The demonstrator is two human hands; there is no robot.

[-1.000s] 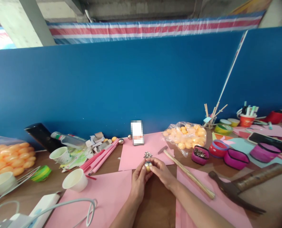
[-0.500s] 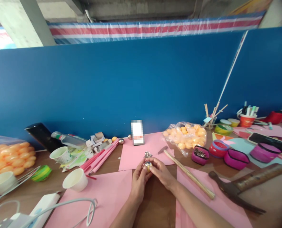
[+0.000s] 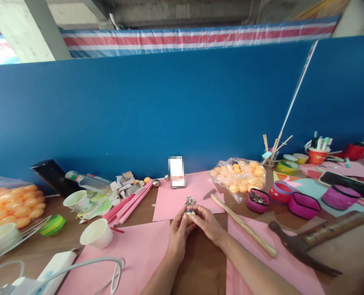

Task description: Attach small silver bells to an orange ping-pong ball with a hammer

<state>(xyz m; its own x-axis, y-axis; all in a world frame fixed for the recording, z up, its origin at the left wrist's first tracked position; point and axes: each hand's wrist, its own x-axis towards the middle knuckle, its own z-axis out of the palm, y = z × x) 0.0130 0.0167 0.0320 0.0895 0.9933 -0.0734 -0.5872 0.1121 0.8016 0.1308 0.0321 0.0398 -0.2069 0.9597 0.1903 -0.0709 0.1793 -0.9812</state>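
A small orange ball (image 3: pixel 190 214), partly covered with shiny silver studs, is held between both hands just above the bare wood of the surface (image 3: pixel 200 262), between the pink paper sheets (image 3: pixel 132 254). The left hand (image 3: pixel 178 233) is closed on the ball from the left and below, thumb and fingers curled about it. The right hand (image 3: pixel 206 224) is closed on it from the right, fingertips pinched at its top face; whether a stud is held in that pinch cannot be told at this size.

Step judged to be in hand: pressing or seating a stud on the ball, which looks only partly covered. The next move is judged to call for a firm hold by the left hand while the right fingertips press squarely, the ball being round and liable to turn in the grip.

A small heap of silver studs (image 3: pixel 190 200) lies just beyond the hands on the far pink sheet. A bundle of thin wooden sticks (image 3: pixel 243 226) lies to the right, near the right wrist. A hammer (image 3: pixel 304 248) lies further right, well apart. A bag of orange balls (image 3: pixel 238 177) is noted beyond.
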